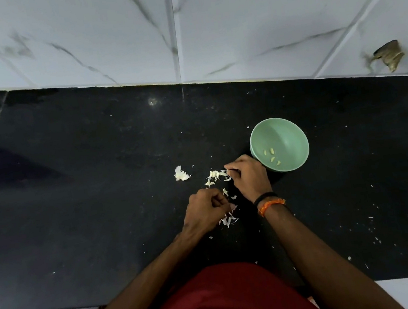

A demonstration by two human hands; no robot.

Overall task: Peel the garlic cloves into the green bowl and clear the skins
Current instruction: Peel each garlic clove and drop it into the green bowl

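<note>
the left hand (pixel 206 213) is curled, its fingertips pinching what looks like a bit of garlic skin (too small to be sure). just below it lies a scatter of skins (pixel 228 221). the right hand (pixel 249 176), up and to the right, is curled at a pile of garlic cloves (pixel 216 175); whether it grips one i cannot tell. touching its far side sits the green bowl (pixel 291 131) holding peeled cloves (pixel 273 159). further left, a garlic piece (pixel 181 173) on the black counter (pixel 73 199).
</note>
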